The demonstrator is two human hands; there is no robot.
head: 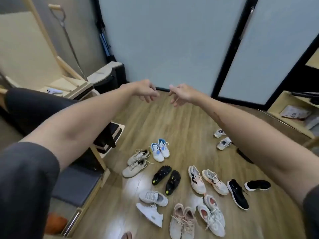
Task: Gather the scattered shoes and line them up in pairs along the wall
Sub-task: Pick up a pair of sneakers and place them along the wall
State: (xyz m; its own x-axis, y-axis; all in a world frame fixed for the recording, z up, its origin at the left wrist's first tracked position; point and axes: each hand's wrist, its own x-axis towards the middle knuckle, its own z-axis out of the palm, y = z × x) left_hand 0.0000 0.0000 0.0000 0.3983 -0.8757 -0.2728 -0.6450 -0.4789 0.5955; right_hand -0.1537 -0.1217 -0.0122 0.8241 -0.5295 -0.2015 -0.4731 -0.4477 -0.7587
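Above the wooden floor (181, 121), left hand (145, 91) and right hand (183, 94) stretched forward side by side, each grip loose, fingers curled, holding nothing, scattered shoes (183, 183) lying below, well short of the frosted wall (164, 40).

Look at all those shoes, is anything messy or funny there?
Yes. The black sneakers lie apart, pointing different ways, and one white sneaker lies tipped on its side. Nothing lines the wall yet.

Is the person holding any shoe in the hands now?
No, the left hand and the right hand are both empty, stretched out above the wooden floor.
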